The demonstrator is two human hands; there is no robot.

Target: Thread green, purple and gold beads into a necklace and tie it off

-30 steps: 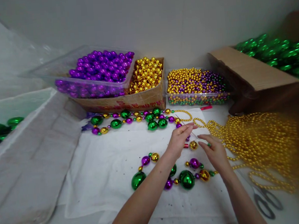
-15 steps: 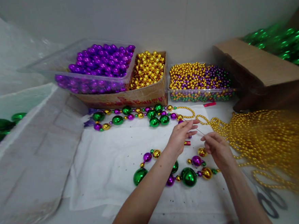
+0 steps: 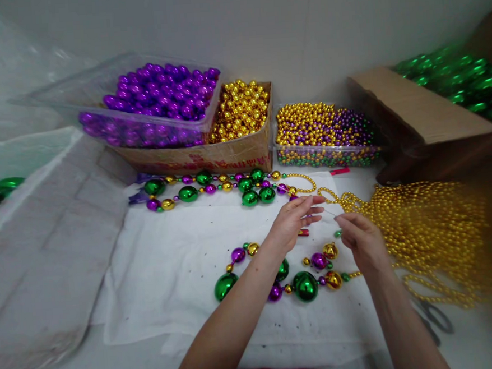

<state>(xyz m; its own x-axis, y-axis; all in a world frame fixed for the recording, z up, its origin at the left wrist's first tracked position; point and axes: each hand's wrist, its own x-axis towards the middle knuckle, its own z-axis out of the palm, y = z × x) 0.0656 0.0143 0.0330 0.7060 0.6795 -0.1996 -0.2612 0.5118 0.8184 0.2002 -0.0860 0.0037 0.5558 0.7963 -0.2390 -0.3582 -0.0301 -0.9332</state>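
My left hand [image 3: 293,221] and my right hand [image 3: 356,237] meet over a white cloth [image 3: 183,256]. A thin needle or wire [image 3: 329,213] runs between their pinched fingertips. Below them lies a partly strung bead strand [image 3: 306,284] of green, purple and gold balls, its gold ball [image 3: 330,250] just under my right hand. A small red object [image 3: 303,233] lies by my left hand. A finished strand [image 3: 212,188] stretches along the cloth's far edge.
Behind the cloth stand a clear tub of purple balls [image 3: 155,95], a cardboard box of gold balls [image 3: 241,109] and a tub of small mixed beads [image 3: 322,131]. A heap of gold bead strings [image 3: 422,234] lies right, scissors [image 3: 434,317] near it, a box of green balls [image 3: 458,79] beyond.
My right hand has risen from the cloth and pinched the needle near my left fingertips. The gold ball has slid down toward the lower strand. The view shifted slightly.
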